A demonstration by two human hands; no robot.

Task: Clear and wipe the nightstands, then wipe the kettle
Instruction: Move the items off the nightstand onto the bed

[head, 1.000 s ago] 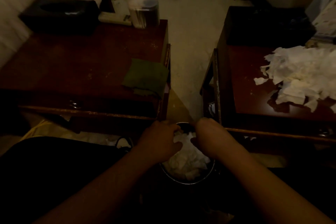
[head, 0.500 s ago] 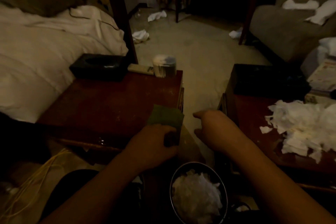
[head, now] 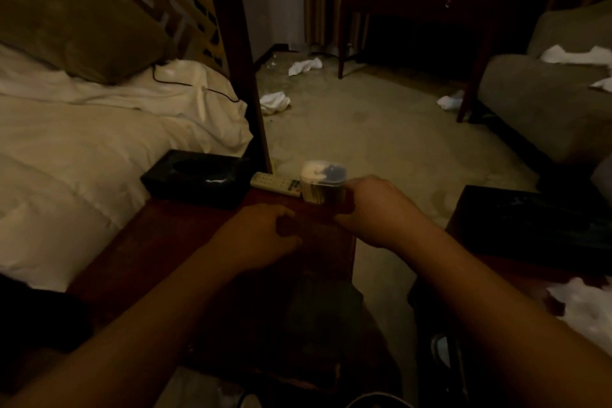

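Observation:
The left nightstand [head: 172, 242], dark red wood, stands beside the bed. My left hand [head: 261, 235] and my right hand [head: 374, 209] are over its right part, fingers curled, each gripping an edge of the dark green cloth [head: 324, 308], which hangs between and below them in the dim light. Just beyond my right hand is a clear swab container [head: 323, 182]. A white remote [head: 275, 183] and a black tissue box [head: 195, 177] sit at the nightstand's far edge. The right nightstand [head: 496, 268] carries a pile of torn tissue [head: 583, 308]. No kettle is in view.
A black tray [head: 536, 225] lies on the right nightstand. The bin's rim [head: 374, 399] shows at the bottom edge between the nightstands. Crumpled tissues [head: 275, 102] litter the carpet. A sofa [head: 546, 99] stands at right, the bed [head: 99, 142] at left.
Both hands left the tissue-filled bin. My left hand picked the green cloth off the left nightstand, my right hand joined it, and the view tilted up toward the room.

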